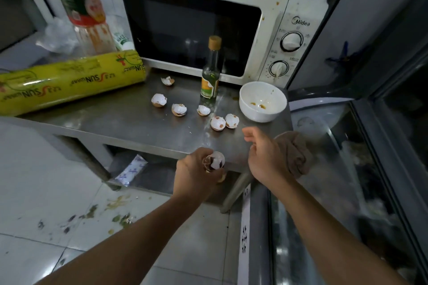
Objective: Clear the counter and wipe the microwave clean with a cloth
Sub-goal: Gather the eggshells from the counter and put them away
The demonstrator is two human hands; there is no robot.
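A stained white microwave [294,37] stands at the back of a steel counter [115,120]. Several broken eggshells lie on the counter, among them one [158,100] at the left and a pair [224,122] near the front. My left hand [196,172] grips a few eggshell pieces [215,161] just off the counter's front edge. My right hand [264,155] hovers above the front right corner, fingers loosely curled, holding nothing. A brown cloth [294,152] lies just behind that hand. A dirty white bowl [262,102] and a small glass bottle [210,76] stand before the microwave.
A yellow roll of cling wrap [69,81] lies at the counter's left, with a tall sauce bottle [81,7] and a crumpled plastic bag [58,34] behind it. A glass-topped freezer [335,169] is at the right. The tiled floor [69,203] is stained. A packet [132,170] lies on the lower shelf.
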